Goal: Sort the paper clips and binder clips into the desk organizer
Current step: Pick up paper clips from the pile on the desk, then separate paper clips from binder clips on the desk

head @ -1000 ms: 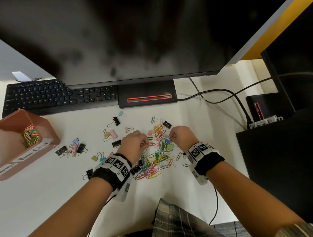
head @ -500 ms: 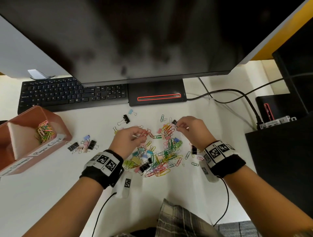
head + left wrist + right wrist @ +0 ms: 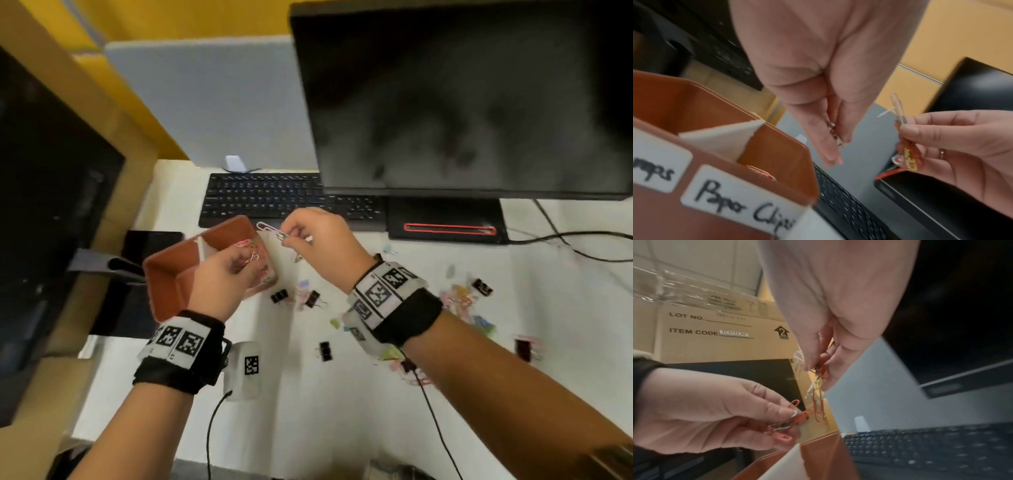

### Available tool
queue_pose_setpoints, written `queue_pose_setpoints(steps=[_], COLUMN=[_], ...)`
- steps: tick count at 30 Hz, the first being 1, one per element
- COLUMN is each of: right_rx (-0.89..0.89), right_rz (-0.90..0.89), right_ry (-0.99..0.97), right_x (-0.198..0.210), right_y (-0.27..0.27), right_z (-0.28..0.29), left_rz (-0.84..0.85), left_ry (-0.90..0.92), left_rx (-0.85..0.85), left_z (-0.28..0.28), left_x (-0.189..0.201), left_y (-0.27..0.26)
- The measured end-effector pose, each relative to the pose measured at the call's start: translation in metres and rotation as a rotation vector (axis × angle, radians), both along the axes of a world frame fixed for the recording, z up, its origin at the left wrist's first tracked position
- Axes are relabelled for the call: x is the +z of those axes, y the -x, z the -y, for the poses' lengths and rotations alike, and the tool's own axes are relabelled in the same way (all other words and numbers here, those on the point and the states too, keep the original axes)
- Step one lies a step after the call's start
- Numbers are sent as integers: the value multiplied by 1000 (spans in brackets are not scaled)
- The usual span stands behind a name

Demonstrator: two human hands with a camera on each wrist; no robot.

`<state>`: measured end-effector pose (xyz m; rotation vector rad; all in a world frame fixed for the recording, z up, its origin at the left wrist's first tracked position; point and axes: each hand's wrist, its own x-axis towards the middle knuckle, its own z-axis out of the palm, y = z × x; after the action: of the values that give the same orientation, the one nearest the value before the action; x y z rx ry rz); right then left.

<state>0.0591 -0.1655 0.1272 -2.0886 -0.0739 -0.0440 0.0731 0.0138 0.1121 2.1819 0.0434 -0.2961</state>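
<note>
The brown desk organizer [image 3: 161, 274] stands at the desk's left; a white divider [image 3: 721, 138] splits it, and its right compartment is labelled "Paper Clips" [image 3: 744, 209] and holds several paper clips [image 3: 245, 244]. My left hand [image 3: 236, 270] hovers over that compartment, pinching a few paper clips [image 3: 785, 423]. My right hand [image 3: 308, 233] is just right of the organizer's far corner, above the desk, pinching a small bunch of paper clips [image 3: 274, 231] with a white one sticking out. Loose paper clips [image 3: 459, 301] and binder clips [image 3: 279, 296] lie on the white desk.
A black keyboard [image 3: 274, 198] and a monitor [image 3: 462, 102] stand behind the hands. A cardboard box [image 3: 715, 331] and dark equipment [image 3: 44, 212] are at the left. Cables [image 3: 582, 240] run at the right; wrist cables [image 3: 212, 428] trail toward me.
Both hands lifted off the clip pile with paper clips and moved left to the organizer; the head view swung left with them.
</note>
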Motion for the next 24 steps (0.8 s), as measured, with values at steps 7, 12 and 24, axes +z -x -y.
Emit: queue_pose_setpoints(steps=[7,12,24], right_rx=[0,-38,-592], right_rz=[-240,-238,-379], right_ry=[-40,-106,37], right_x=[-33,-41,-89], right_y=[-48,-12,129], right_z=[-97,-66,168], left_rz=[-136,-62,-133], left_ry=[-79,-38,-11], left_rx=[26,-92,-649], left_z=[-53,-40,146], left_x=[-10,-4,-61], left_y=[-37,-17,63])
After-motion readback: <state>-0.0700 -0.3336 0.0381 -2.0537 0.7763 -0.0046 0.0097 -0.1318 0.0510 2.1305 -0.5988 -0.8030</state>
